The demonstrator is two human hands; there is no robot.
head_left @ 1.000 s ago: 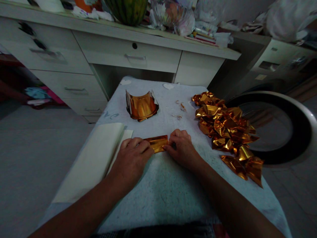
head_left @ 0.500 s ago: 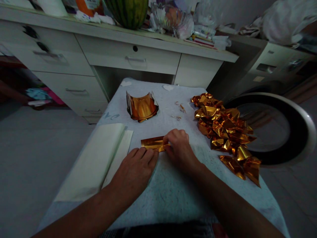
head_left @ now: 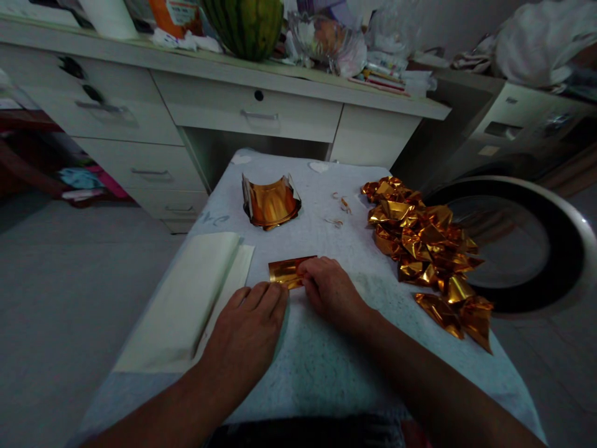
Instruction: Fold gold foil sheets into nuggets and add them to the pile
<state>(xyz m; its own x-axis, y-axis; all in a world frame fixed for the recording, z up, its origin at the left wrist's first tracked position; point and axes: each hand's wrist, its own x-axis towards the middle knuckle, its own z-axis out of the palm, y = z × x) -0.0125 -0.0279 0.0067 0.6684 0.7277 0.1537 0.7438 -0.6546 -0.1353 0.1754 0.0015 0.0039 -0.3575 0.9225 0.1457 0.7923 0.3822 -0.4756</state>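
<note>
A small strip of shiny gold foil (head_left: pixel 285 271) lies on the cloth-covered table in front of me. My left hand (head_left: pixel 256 323) rests palm down, its fingers close together and their tips on the foil's near edge. My right hand (head_left: pixel 333 289) is closed at the foil's right end, fingertips pinching it. Beyond the hands stands a curved stack of gold foil sheets (head_left: pixel 270 202). A heap of crumpled, twisted gold foil pieces (head_left: pixel 420 236) lies on the right. Small thin bands (head_left: pixel 344 204) are scattered between the stack and the heap.
Folded pale paper (head_left: pixel 186 298) lies on the table's left side. A white desk (head_left: pixel 209 102) with drawers stands behind, bearing a watermelon (head_left: pixel 247 25) and a glass bowl (head_left: pixel 321 37). At right is a washing machine with its round door (head_left: pixel 564 249) open.
My right hand has moved left along the foil strip, and my left hand has drawn slightly back and left. The view has shifted a little.
</note>
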